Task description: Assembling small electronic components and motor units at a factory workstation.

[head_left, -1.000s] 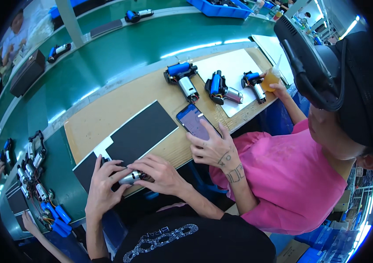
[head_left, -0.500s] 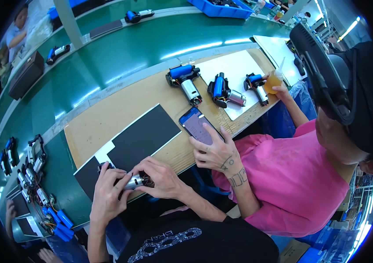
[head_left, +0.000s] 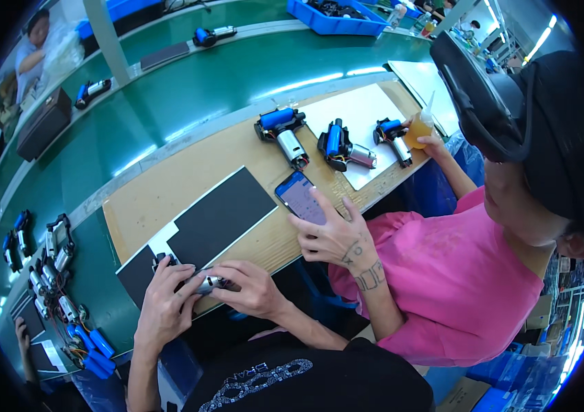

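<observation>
A silver cylindrical motor [head_left: 211, 283] with a black fitting at its left end is held between my two hands, low over the table's front edge. My left hand [head_left: 163, 302] wraps its fingers round the left end and hides most of the black fitting. With bent fingers and thumb, my right hand [head_left: 256, 292] grips the motor's right end. Beneath and beyond them lies a black mat [head_left: 223, 216] with white edges, on a brown board [head_left: 134, 206].
Right of me, a co-worker in pink touches a phone [head_left: 300, 196] and holds a bottle of amber liquid [head_left: 418, 132]. Blue-and-silver motor assemblies [head_left: 290, 147] stand before them. More motors [head_left: 48, 278] are heaped at left, near another person's hand [head_left: 22, 331]. A blue bin [head_left: 340, 19] is far back.
The whole view has shifted slightly. My hands stay on the motor, the right fingers a little differently placed. At the lower left, another person's hand has moved and a second one is gone from view.
</observation>
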{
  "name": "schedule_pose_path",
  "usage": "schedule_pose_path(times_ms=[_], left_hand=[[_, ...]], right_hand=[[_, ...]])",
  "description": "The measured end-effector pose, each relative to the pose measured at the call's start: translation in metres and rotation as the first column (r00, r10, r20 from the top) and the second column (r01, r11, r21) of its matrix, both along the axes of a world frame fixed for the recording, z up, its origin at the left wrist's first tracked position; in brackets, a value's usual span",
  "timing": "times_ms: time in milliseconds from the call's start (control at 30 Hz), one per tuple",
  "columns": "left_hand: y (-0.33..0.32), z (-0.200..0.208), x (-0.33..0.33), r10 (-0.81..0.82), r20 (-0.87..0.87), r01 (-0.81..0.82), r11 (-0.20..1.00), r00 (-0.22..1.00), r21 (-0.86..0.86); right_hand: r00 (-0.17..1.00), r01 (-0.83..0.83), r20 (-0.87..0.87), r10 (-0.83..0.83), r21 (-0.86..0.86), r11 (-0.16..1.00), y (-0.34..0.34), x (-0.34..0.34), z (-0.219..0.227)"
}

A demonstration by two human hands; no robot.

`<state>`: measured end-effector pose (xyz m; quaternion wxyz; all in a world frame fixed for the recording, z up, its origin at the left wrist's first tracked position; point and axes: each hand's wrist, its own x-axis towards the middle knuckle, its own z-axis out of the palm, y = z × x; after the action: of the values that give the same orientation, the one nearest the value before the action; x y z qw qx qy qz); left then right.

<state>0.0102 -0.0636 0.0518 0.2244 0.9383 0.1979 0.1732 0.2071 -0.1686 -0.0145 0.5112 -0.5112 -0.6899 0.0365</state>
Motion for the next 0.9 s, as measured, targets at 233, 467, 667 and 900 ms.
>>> schedule_pose_path(times_ms=[233, 467, 667, 900], left_hand=[[0.002, 0.006, 0.002, -0.053, -0.037, 0.053, 0.999, 0.998, 0.011], [0.0, 0.004, 0.003, -0.077, -0.05, 0.078, 0.997, 0.996, 0.018], [0.004, 0.0, -0.003, -0.092, -0.046, 0.091, 0.996, 0.995, -0.017], [0.012, 0.006, -0.003, -0.116, -0.073, 0.109, 0.99, 0.991, -0.084]], right_hand=[[0.988, 0.028, 0.146, -0.049, 0.14, 0.99, -0.008, -0.003, -0.018], [0.978, 0.024, 0.2, -0.06, 0.182, 0.983, -0.013, -0.005, -0.038], [0.984, 0.001, 0.175, -0.033, 0.182, 0.983, -0.012, -0.005, -0.039], [0.989, 0.007, 0.144, -0.031, 0.164, 0.986, -0.021, 0.004, -0.04]])
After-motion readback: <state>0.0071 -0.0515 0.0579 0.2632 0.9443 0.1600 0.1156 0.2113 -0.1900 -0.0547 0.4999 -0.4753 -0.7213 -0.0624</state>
